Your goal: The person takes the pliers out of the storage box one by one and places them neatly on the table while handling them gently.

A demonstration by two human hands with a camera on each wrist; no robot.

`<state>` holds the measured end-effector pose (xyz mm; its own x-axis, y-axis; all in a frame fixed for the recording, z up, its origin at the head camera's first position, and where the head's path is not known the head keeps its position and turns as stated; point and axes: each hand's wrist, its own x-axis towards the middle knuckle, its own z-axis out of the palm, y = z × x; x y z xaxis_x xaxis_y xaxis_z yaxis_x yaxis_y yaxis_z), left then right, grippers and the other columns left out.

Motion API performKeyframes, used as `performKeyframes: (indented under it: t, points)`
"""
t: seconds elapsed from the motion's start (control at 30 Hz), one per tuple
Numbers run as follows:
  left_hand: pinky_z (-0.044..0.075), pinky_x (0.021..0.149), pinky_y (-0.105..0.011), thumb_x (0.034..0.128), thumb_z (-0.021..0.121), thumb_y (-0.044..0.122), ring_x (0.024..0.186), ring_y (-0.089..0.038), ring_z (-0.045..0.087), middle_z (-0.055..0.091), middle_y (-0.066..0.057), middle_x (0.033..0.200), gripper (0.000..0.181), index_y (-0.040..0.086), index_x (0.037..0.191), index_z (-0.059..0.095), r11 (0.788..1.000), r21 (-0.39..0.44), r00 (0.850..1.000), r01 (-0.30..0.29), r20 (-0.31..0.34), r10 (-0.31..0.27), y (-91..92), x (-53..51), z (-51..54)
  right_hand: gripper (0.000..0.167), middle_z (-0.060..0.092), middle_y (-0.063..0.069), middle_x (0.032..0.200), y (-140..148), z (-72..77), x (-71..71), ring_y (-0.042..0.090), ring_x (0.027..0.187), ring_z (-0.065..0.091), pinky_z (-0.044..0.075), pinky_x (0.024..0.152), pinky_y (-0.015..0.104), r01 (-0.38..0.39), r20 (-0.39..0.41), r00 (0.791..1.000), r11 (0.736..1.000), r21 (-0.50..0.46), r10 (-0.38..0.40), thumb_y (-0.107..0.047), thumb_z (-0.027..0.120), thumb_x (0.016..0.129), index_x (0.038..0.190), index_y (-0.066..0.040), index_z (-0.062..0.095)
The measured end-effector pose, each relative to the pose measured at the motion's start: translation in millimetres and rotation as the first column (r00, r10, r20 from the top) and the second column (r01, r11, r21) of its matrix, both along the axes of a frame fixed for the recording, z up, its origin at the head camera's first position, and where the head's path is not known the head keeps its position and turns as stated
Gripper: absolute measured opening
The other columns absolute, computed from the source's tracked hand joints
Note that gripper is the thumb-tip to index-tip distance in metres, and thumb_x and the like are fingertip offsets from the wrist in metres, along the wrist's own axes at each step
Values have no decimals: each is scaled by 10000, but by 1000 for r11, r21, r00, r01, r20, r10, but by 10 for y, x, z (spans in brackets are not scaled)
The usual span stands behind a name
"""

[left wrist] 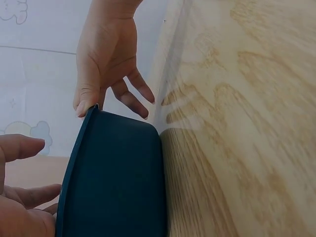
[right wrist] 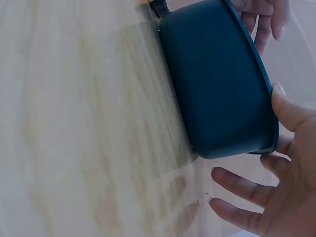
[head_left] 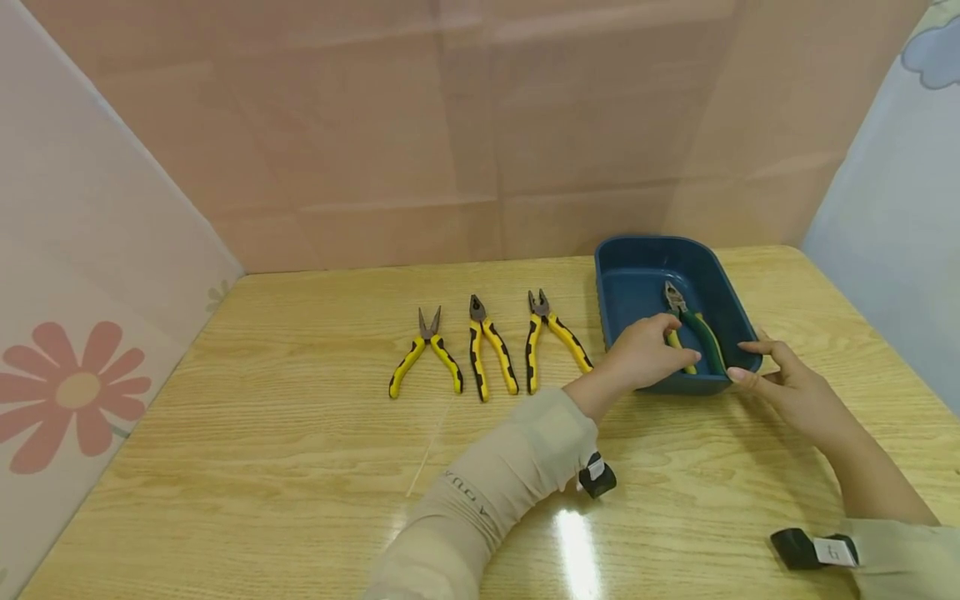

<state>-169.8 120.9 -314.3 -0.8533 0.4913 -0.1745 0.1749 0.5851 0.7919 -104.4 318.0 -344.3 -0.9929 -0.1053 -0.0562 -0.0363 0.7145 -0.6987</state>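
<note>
A dark blue plastic bin [head_left: 622, 287] stands at the right of the table, holding pliers with green and yellow handles [head_left: 705, 340], metal jaws toward the far side. My left hand [head_left: 648, 354] reaches over the bin's near left side, thumb and fingers apart around a yellow handle; whether they touch it is unclear. In the left wrist view, the bin wall hides the pliers and the left hand's fingers [left wrist: 24, 147] look spread. With thumb and forefinger, my right hand [head_left: 798, 396] pinches the rim at the near right corner; its other fingers [right wrist: 242, 187] extend outside the bin.
Left of the bin, three yellow-and-black pliers lie in a row with handles toward me: needle-nose pliers [head_left: 426, 350], a middle pair [head_left: 491, 350] and combination pliers [head_left: 551, 342]. The wooden table [head_left: 300, 467] meets a pinkish back wall [head_left: 360, 167] and printed side panels.
</note>
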Motion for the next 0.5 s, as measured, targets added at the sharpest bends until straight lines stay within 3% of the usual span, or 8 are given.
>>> performKeyframes:
  t: [0.17, 0.4, 0.5]
  points:
    - [439, 632, -216, 793, 609, 345, 884, -59, 511, 497, 100, 1126, 451, 241, 1207, 462, 999, -23, 999, -30, 19, 31, 53, -14, 9, 537, -109, 75, 1426, 2, -9, 5, -198, 773, 350, 430, 616, 464, 0, -11, 1000, 1000, -1, 0, -278, 416, 917, 1317, 17, 212]
    - [441, 696, -238, 791, 609, 349, 1011, -73, 459, 438, 96, 1194, 441, 234, 1194, 471, 996, -55, 997, -69, 12, 70, 141, -57, 6, 536, -118, 36, 1427, 7, -11, 3, -194, 776, 361, 426, 623, 470, 0, -12, 1000, 1000, -12, 0, -274, 420, 916, 1316, 18, 213]
    - [443, 657, -238, 785, 618, 341, 921, -73, 491, 454, 96, 1165, 448, 232, 1195, 472, 995, -55, 995, -88, 36, 90, 189, -78, -4, 536, -113, 46, 1427, 8, -8, 3, -198, 782, 357, 427, 621, 473, -4, -12, 1000, 1000, -14, 3, -272, 420, 917, 1318, 16, 211]
